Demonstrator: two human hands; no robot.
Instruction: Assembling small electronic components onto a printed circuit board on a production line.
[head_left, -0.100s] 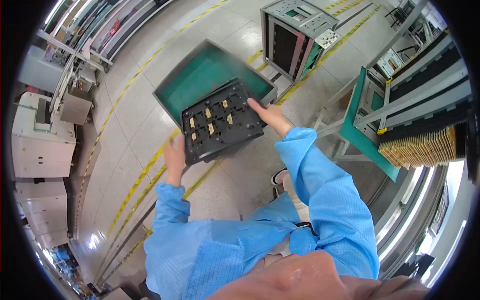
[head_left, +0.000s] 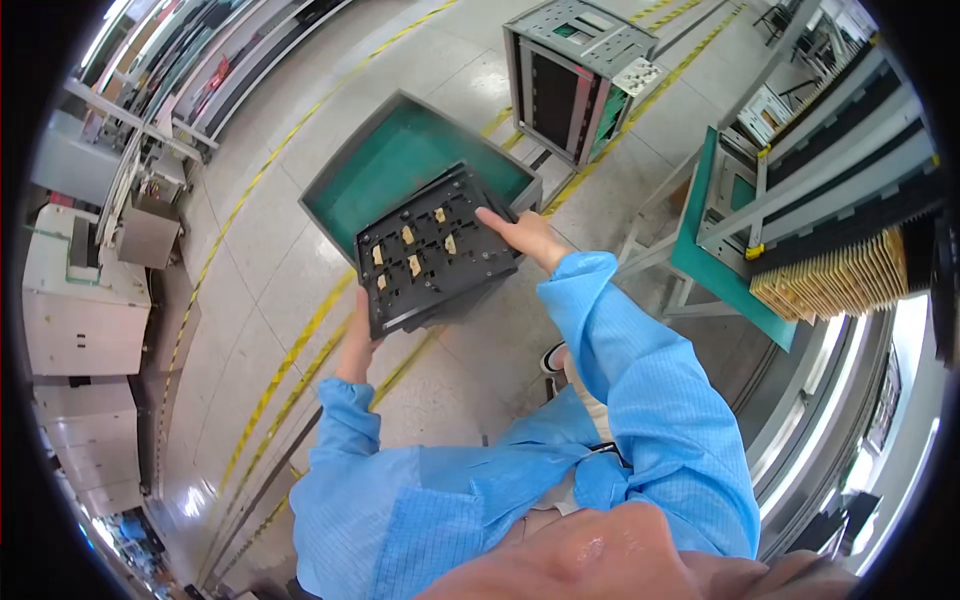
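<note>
Between my hands is a black flat fixture tray with cutouts and several small beige pieces seated on it. Beneath it shows more dark material, perhaps further trays. It is tilted and overlaps the near side of a grey bin with a green inside; whether it rests on the bin I cannot tell. My left hand grips the tray's left near corner, fingers along its side and partly hidden underneath. My right hand clasps the right edge, thumb on top and fingers out of sight below.
A grey metal rack stands on the floor beyond the bin. To the right, a green-topped stand bears a rack holding a row of yellowish boards. White machines line the left. Yellow-striped tape marks the floor.
My left hand has closed in on the tray's left side; its fingers were apart there before. The whole view has shifted slightly, and my right hand keeps its hold.
</note>
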